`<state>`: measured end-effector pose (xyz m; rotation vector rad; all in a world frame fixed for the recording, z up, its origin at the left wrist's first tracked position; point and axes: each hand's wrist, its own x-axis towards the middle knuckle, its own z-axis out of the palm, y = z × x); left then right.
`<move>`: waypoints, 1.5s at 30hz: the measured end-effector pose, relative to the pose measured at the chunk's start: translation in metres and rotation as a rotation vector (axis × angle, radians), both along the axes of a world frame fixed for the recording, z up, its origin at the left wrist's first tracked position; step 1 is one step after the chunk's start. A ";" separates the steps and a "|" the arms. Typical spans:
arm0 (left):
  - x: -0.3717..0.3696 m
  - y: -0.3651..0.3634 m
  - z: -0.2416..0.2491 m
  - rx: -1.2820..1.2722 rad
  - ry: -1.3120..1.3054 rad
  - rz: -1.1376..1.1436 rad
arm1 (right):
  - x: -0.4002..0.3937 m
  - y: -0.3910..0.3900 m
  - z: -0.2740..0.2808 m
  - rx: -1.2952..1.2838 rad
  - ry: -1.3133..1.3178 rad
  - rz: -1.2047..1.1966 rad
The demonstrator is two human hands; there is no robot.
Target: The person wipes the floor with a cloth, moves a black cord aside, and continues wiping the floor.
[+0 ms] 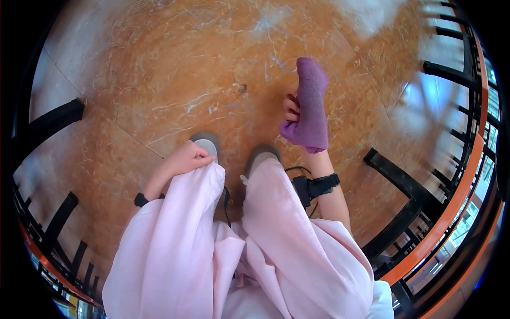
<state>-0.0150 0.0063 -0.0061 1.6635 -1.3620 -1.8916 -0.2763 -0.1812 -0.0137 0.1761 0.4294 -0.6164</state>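
Note:
A purple sock-like cloth (313, 101) lies over my right hand (291, 106), hiding the palm and the back of it. The curled fingers show at the cloth's left side and grip it, and one end of the cloth hangs near the wrist. My left hand (192, 158) rests on the knee of the pink trousers (186, 228), its fingers curled in and nothing visible in them. Below the right hand, a black strap with a small box (313, 187) sits round the forearm.
Two greyish shoes, left (206, 143) and right (263, 155), stand on the brown marbled floor (159, 64). Black metal legs stand at the left (56, 119) and right (396, 173). An orange-edged rail (457, 196) curves along the right. A thin black cable hangs between the knees.

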 end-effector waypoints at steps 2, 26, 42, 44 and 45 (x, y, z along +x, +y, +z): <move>0.000 0.001 -0.001 -0.003 0.002 0.004 | -0.009 -0.004 0.003 -0.034 0.137 0.069; -0.001 -0.005 0.000 0.090 -0.036 -0.064 | 0.075 -0.001 -0.013 -1.741 1.606 0.392; 0.003 0.001 -0.012 0.035 0.010 -0.063 | -0.218 0.163 -0.026 -0.490 2.335 -0.458; 0.003 -0.001 -0.009 0.042 0.001 -0.075 | -0.224 0.188 -0.034 -0.276 2.644 -0.174; 0.001 -0.002 -0.007 0.043 -0.008 -0.070 | -0.222 0.195 -0.043 -0.339 2.679 -0.197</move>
